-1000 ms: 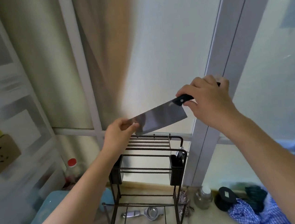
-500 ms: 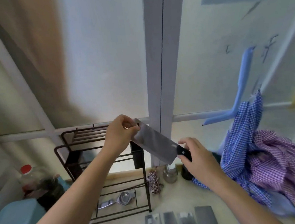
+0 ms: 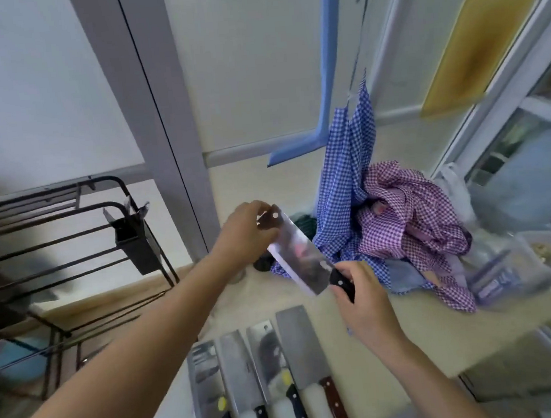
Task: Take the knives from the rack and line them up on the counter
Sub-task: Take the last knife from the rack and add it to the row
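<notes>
A steel cleaver with a black handle hangs in the air above the counter, blade slanting down to the right. My right hand grips its handle, and my left hand pinches the far tip of the blade. Below it, several cleavers lie side by side on the counter, handles toward me; the rightmost one has a reddish handle. The dark wire rack stands at the left with its top slots showing no knives.
Blue and purple checked cloths are heaped at the back right of the counter. A blue plastic tool and a yellow board hang on the wall. Clear plastic tubs sit at the right edge.
Both hands have carried the cleaver from above the rack rightward and down over the counter. My view has swung right and down, bringing the row of laid knives into sight.
</notes>
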